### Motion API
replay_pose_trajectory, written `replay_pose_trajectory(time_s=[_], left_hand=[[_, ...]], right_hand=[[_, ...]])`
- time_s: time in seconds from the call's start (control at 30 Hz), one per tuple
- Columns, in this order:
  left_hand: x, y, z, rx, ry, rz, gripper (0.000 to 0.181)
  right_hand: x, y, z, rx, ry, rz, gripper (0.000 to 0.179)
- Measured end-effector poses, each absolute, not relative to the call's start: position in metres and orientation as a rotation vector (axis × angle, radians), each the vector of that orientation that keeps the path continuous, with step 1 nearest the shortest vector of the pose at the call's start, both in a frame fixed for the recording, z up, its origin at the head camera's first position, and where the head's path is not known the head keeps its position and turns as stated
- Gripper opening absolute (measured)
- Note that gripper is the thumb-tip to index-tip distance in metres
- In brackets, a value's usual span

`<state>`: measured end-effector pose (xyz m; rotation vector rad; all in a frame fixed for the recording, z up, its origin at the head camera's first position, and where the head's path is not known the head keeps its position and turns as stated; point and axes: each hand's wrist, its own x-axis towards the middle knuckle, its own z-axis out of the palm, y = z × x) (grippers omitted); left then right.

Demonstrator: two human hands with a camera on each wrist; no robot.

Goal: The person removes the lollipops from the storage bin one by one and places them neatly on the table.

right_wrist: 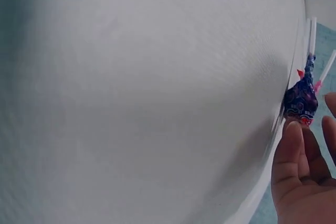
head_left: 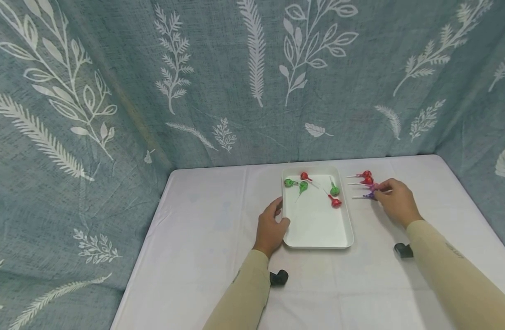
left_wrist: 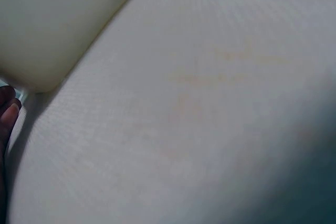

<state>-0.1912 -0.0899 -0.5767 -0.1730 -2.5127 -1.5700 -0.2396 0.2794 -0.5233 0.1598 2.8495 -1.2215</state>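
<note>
My left hand (head_left: 271, 229) holds a white rectangular tray (head_left: 314, 233) by its left side, thumb at the rim. In the left wrist view, only fingertips and the tray's outer wall (left_wrist: 58, 30) show. Three green lollipops (head_left: 304, 186) and two red lollipops (head_left: 336, 202) lie in the tray's far part. Right of the tray, my right hand (head_left: 397, 201) pinches the wrapped head of a purple lollipop (right_wrist: 301, 98) between thumb and finger. A pink lollipop (head_left: 373, 186) lies right beside it, partly behind the fingertips, and red lollipops (head_left: 366, 174) lie just beyond, sticks pointing left.
A white cloth (head_left: 211, 238) covers the table. Behind it and at both sides hangs a blue-green curtain (head_left: 219, 59) with white leaf prints. Small black devices (head_left: 279, 277) show at both wrists.
</note>
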Motion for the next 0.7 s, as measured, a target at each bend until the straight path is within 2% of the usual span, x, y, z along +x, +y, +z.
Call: replay_pose_trajectory(time_s=[0.7], left_hand=[[-0.1905,-0.0908,-0.5763,-0.151,-2.517,-1.588,0.065]], right_hand=[[-0.2393,0.2764,-0.5307,0.071,2.870,-1.216,0.025]])
